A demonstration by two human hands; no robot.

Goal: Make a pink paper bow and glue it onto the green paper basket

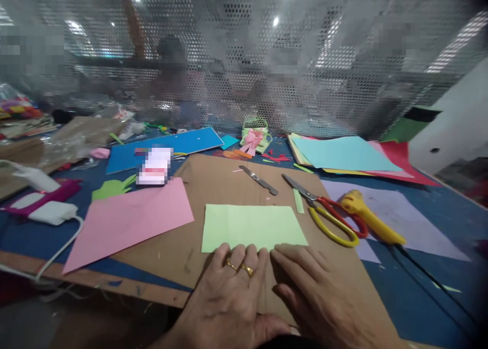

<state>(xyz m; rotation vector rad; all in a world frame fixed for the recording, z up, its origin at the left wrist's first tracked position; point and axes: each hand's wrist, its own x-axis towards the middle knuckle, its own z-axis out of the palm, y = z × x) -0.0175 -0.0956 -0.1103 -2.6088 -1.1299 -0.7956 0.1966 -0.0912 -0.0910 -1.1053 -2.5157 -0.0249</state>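
A pale green sheet of paper point(253, 227) lies flat on a piece of brown cardboard point(168, 252), with faint fold lines across it. My left hand point(232, 283), two gold rings on its fingers, rests its outstretched fingertips along the sheet's near edge. Beside it, my right hand point(316, 283) lies with fingers extended, their tips at the same edge further right. Beyond the sheet is a grey metal blade-like tool point(259, 180). Scissors point(328, 207) with red and yellow handles lie to the right, close to a narrow green strip point(298, 200).
A yellow glue gun point(371, 217) with a black cord lies on purple paper point(415, 219). Pink paper point(133, 222), a phone point(155, 166) and a magenta power strip point(41, 199) are leftward. Behind stand a small green paper bag point(254, 135) and stacked coloured sheets point(343, 153).
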